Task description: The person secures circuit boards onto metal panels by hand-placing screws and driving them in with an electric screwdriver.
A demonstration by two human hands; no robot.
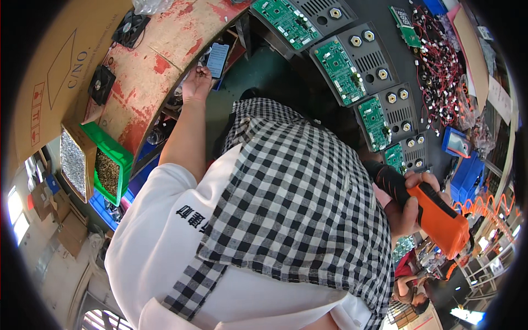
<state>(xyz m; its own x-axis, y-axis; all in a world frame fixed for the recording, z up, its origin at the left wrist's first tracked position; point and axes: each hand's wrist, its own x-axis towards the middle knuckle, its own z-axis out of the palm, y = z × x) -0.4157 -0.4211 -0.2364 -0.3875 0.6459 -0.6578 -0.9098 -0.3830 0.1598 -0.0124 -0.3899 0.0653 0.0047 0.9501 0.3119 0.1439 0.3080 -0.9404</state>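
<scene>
left hand, 11 o'clock: fingers curl, contents unclear | right hand, 4 o'clock: fingers grip orange-black handheld tool | green circuit boards, 1 o'clock

This is an electronics assembly workshop: green circuit boards on dark vented panels line the upper centre, red-and-black wire leads heap at upper right, cooling fans lie at upper left, and an orange-and-black handheld power tool shows at lower right.
</scene>
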